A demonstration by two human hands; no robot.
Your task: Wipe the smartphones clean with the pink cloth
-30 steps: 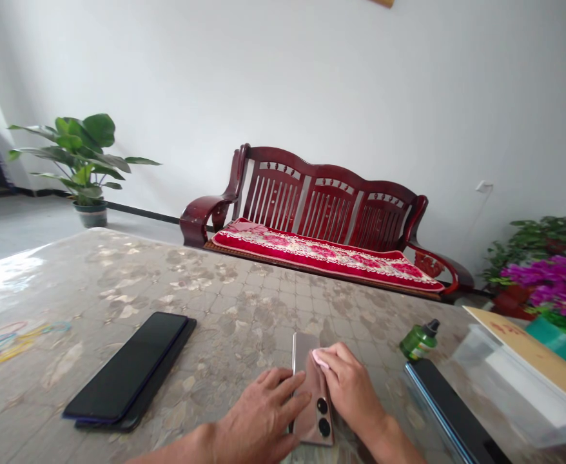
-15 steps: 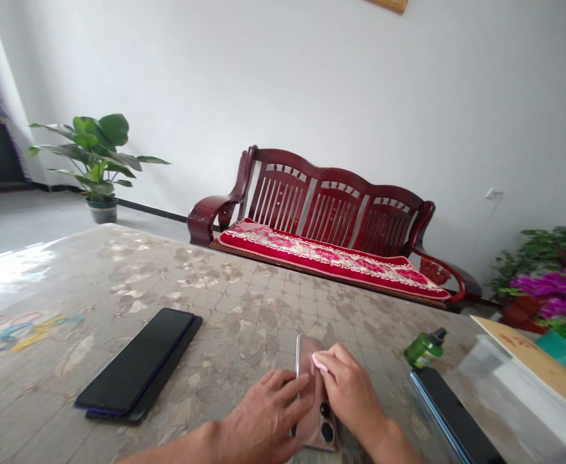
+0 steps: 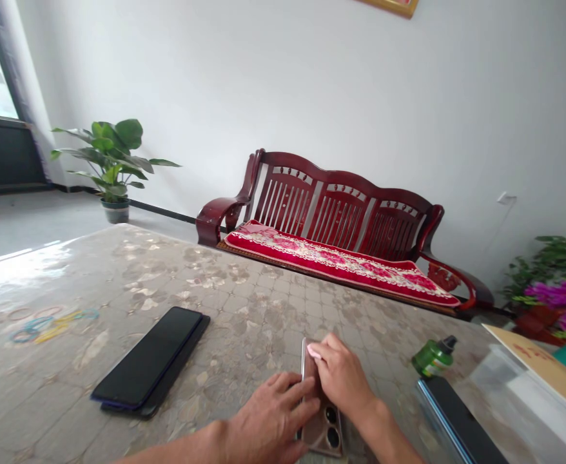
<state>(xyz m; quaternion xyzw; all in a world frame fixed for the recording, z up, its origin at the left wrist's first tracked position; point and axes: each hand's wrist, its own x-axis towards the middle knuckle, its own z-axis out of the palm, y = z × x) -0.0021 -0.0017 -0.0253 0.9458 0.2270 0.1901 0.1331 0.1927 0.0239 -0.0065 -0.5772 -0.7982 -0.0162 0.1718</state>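
Observation:
A rose-gold phone (image 3: 320, 419) lies back up on the table in front of me, its dark round camera lenses at the near end. My left hand (image 3: 276, 412) rests across its left side, fingers stretched apart over the back. With pinched fingers, my right hand (image 3: 343, 374) presses a small pale pink piece, like a bit of cloth (image 3: 312, 351), against the far part of the phone's back. Most of that piece is hidden by the fingers, as is the phone's middle.
Left of my hands, a dark phone (image 3: 150, 357) lies over another dark, flat thing. Coloured rubber bands (image 3: 46, 325) lie further left. On the right are a green bottle (image 3: 432, 356), another phone (image 3: 464, 419) and a clear plastic box (image 3: 525, 393). A red-cushioned wooden bench (image 3: 341, 251) stands beyond the table.
My right hand has slid the pink piece a little toward the far end of the phone. The left hand stays on the phone. The whole view has shifted slightly.

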